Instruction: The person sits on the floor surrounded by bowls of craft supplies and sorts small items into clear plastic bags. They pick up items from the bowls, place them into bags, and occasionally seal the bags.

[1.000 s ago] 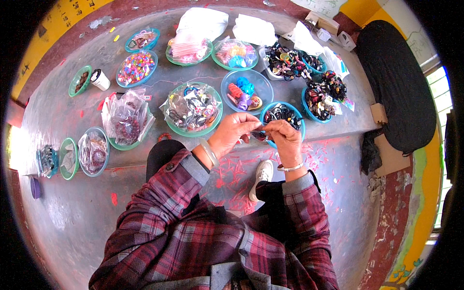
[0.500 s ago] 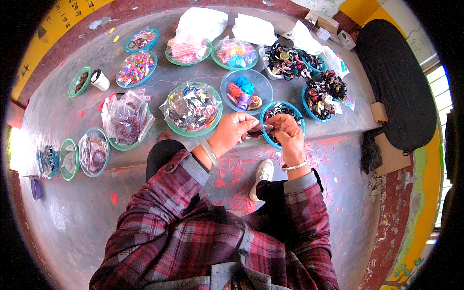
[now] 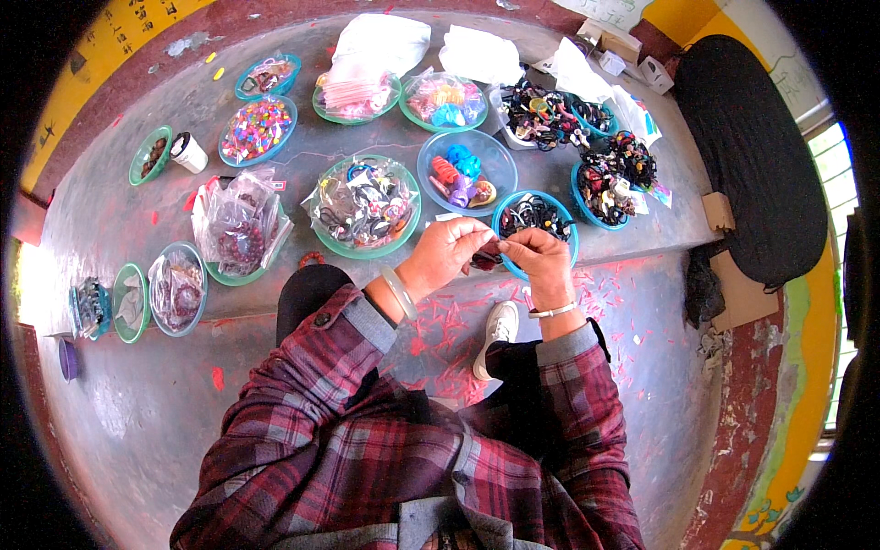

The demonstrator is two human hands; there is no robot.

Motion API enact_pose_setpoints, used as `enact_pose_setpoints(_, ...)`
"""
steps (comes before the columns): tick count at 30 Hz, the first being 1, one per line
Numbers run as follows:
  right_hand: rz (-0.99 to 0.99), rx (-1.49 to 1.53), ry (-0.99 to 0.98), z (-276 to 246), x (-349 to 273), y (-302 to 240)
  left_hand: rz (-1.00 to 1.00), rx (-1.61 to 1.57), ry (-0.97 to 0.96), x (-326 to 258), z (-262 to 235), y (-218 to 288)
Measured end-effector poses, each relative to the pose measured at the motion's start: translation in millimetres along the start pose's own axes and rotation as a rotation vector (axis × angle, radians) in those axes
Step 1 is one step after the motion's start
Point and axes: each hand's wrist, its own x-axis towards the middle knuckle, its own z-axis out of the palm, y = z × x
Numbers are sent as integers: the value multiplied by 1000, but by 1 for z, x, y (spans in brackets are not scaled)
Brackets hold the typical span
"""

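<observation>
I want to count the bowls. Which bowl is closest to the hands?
The blue bowl of black hair ties, right behind the right hand and left hand; all others sit farther off.

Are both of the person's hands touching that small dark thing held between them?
Touching. The head view shows the left hand and right hand both pinching the small dark item with their fingertips.

Soft, even daylight through a strong fisheye.

Brightness enters from the window [image 3: 830, 156] on my right and blows out at the left rim; shadows under my hands [image 3: 500, 257] are faint. The centre is sharp, while straight edges curve and blur toward the black surround.
</observation>
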Motion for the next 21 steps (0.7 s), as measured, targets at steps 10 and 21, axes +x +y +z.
enact_pose_setpoints(10,87,179,30,-4,-1,-8,-29,-230,-7,0,-1,6)
enact_pose_setpoints(21,42,272,156,-16,3,-14,-64,-296,58,1,-8,7)
